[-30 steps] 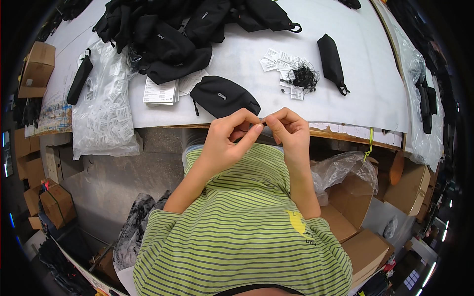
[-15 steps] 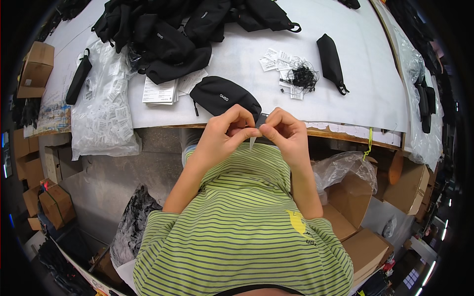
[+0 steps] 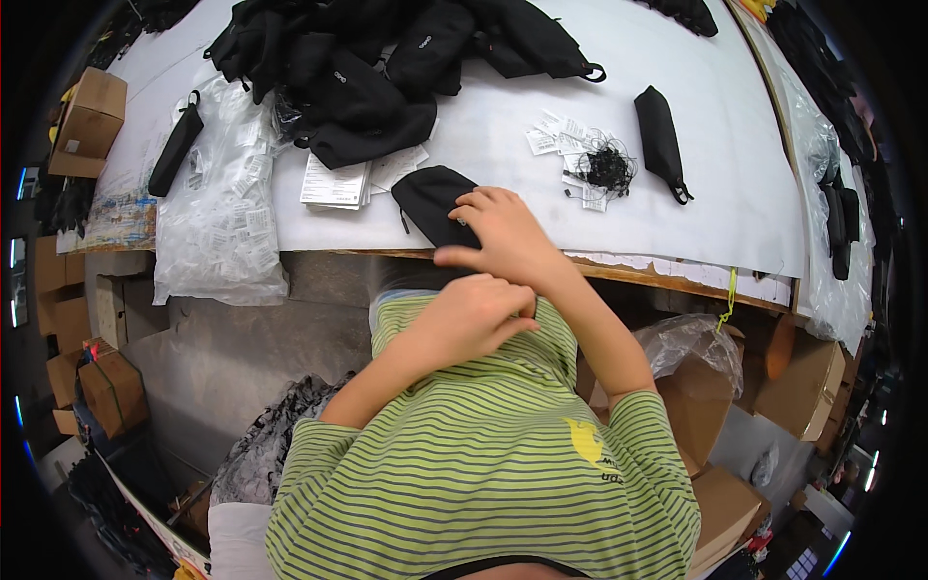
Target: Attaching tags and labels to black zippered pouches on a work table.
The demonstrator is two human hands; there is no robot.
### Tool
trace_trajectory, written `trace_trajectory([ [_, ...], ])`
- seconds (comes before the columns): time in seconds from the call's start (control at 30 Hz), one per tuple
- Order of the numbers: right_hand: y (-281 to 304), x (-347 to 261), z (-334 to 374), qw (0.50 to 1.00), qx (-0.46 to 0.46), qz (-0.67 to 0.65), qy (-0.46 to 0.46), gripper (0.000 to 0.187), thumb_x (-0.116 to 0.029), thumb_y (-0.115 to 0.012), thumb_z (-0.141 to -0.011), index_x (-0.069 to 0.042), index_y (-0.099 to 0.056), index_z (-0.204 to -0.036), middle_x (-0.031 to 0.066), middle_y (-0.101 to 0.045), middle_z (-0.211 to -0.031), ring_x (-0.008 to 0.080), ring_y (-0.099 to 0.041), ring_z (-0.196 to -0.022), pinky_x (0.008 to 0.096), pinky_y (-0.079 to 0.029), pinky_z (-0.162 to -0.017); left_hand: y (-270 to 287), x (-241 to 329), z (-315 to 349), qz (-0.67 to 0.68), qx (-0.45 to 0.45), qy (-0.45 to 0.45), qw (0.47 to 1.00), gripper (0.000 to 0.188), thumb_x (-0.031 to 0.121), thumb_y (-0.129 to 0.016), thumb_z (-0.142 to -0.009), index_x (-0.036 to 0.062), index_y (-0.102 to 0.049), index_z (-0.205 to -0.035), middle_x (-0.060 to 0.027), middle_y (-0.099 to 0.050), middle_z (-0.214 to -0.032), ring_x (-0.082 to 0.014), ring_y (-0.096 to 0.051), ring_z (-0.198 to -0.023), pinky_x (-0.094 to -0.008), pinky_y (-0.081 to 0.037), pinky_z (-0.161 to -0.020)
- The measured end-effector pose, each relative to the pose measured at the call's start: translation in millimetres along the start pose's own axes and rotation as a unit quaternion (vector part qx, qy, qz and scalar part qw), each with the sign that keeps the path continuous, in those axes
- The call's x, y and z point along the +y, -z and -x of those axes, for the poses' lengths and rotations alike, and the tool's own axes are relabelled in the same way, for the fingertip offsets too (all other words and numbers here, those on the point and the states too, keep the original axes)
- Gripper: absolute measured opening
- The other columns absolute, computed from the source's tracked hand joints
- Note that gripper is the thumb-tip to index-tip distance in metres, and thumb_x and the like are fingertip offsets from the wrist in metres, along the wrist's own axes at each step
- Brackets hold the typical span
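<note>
Head view, looking down over a person in a green striped shirt [image 3: 483, 464]. Largest was the white table [image 3: 715, 203], a broad, smooth, paper-like sheet with a wooden front edge. A heap of black fabric pouches [image 3: 387, 58], soft and matte, covered its far side. At the near left corner a crinkled pile of clear plastic bags [image 3: 217, 222] drooped over the edge. Brown cardboard boxes [image 3: 92, 116] stood around the table. Beside the heap lay a stack of white printed cards [image 3: 333, 182]; to the right lay small white tags [image 3: 561, 145] with a tangle of thin black strings [image 3: 607, 166], then a slim black pouch [image 3: 662, 140]. A rounded black pouch [image 3: 430, 198] lay at the near edge, partly under the right hand [image 3: 503, 237], whose curled fingers rested on its near end. Whether they gripped it could not be told. The left hand [image 3: 469, 314] was loosely clenched just below, off the table, touching the right wrist; anything held was hidden.
</note>
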State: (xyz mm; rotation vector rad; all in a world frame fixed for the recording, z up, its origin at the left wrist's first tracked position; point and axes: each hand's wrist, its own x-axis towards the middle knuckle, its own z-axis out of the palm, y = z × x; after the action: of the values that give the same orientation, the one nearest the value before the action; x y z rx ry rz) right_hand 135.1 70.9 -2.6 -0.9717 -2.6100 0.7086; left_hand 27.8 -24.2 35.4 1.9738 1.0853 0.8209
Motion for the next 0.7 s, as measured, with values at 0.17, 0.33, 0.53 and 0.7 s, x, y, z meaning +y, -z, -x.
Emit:
trace_trajectory([
  [0.17, -32, 8, 3, 0.989, 0.042, 0.141, 0.013, 0.038, -0.033, -0.070, -0.074, -0.002, -0.060, -0.094, 0.0120, -0.057, -0.109, 0.0323, -0.051, -0.109, 0.0419, -0.040, -0.093, -8, -2, 4, -0.030, 0.036, -0.041, 0.998, 0.020, 0.018, -0.073, -0.074, 0.0071, -0.056, -0.078, -0.0026, -0.054, -0.068, -0.0219, -0.054, -0.064, -0.0326, -0.043, -0.061],
  [0.33, 21, -5, 13, 0.982, 0.146, -0.088, -0.086, 0.012, -0.016, -0.061, -0.081, -0.006, -0.058, -0.086, 0.0114, -0.062, -0.076, 0.0306, -0.060, -0.069, 0.0378, -0.046, -0.060, 15, -29, -2, -0.056, 0.234, -0.021, 0.970, 0.024, 0.018, -0.074, -0.072, 0.0062, -0.059, -0.088, -0.0064, -0.060, -0.095, -0.0260, -0.056, -0.088, -0.0331, -0.044, -0.074],
  [0.53, 67, -16, 31, 0.979, 0.110, -0.150, -0.086, 0.013, -0.015, -0.063, -0.082, -0.004, -0.058, -0.087, 0.0116, -0.061, -0.071, 0.0296, -0.057, -0.059, 0.0345, -0.043, -0.055, 35, -45, -2, -0.327, 0.203, -0.038, 0.922, 0.035, 0.014, -0.075, -0.065, 0.0098, -0.064, -0.098, -0.0028, -0.059, -0.103, -0.0239, -0.050, -0.105, -0.0374, -0.039, -0.088],
  [0.7, 78, -22, 41, 0.973, 0.082, -0.192, -0.097, 0.013, -0.014, -0.062, -0.084, -0.002, -0.058, -0.088, 0.0119, -0.063, -0.073, 0.0263, -0.060, -0.061, 0.0309, -0.046, -0.057, 42, -52, -4, -0.282, 0.155, -0.141, 0.936, 0.027, 0.008, -0.072, -0.062, 0.0063, -0.064, -0.088, -0.0039, -0.060, -0.093, -0.0232, -0.057, -0.093, -0.0370, -0.046, -0.081],
])
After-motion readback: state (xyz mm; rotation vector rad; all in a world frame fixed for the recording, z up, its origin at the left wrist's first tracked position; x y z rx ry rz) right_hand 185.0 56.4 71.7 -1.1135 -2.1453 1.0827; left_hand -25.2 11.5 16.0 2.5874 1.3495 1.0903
